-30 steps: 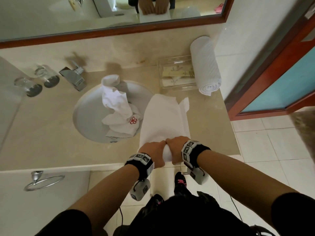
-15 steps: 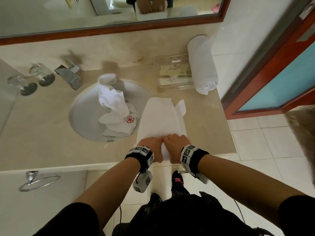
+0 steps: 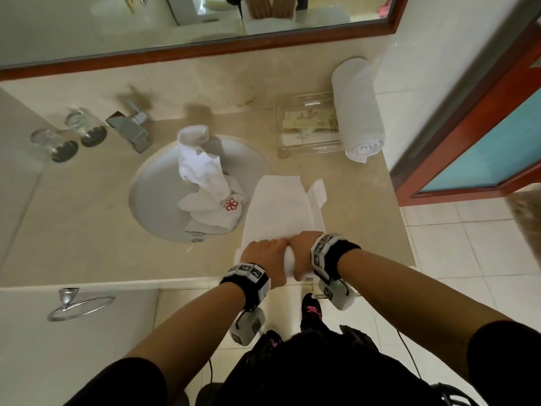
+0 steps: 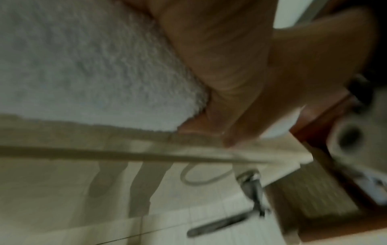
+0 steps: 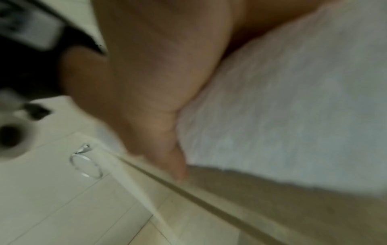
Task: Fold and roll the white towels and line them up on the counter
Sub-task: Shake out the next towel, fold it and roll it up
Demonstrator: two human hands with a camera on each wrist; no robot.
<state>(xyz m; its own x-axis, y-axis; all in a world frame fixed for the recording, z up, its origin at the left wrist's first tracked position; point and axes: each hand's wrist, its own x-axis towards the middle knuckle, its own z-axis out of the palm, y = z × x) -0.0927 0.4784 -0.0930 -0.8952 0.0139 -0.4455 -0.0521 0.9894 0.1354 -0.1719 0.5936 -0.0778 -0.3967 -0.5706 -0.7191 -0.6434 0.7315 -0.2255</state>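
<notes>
A folded white towel (image 3: 278, 209) lies lengthwise on the beige counter (image 3: 73, 215), right of the sink. Its near end is wound into a roll at the counter's front edge. My left hand (image 3: 263, 253) and right hand (image 3: 303, 244) sit side by side with fingers curled over that roll. The wrist views are blurred: the left hand (image 4: 220, 66) and right hand (image 5: 157, 82) each press against the towel's terry (image 4: 94, 66) (image 5: 293, 99). A finished rolled towel (image 3: 358, 109) lies at the back right by the wall. Crumpled white towels (image 3: 205, 177), one with a red logo, lie in the sink.
The sink basin (image 3: 152, 200) takes up the counter's middle, with a chrome faucet (image 3: 131, 130) and two upturned glasses (image 3: 87, 131) behind it. A clear box (image 3: 307, 124) stands beside the rolled towel. A towel ring (image 3: 79, 303) hangs below the counter's edge. A red-framed door (image 3: 468, 142) is at right.
Both hands have pushed the roll a little away from me, so the flat part of the towel is shorter. The head camera has shifted slightly.
</notes>
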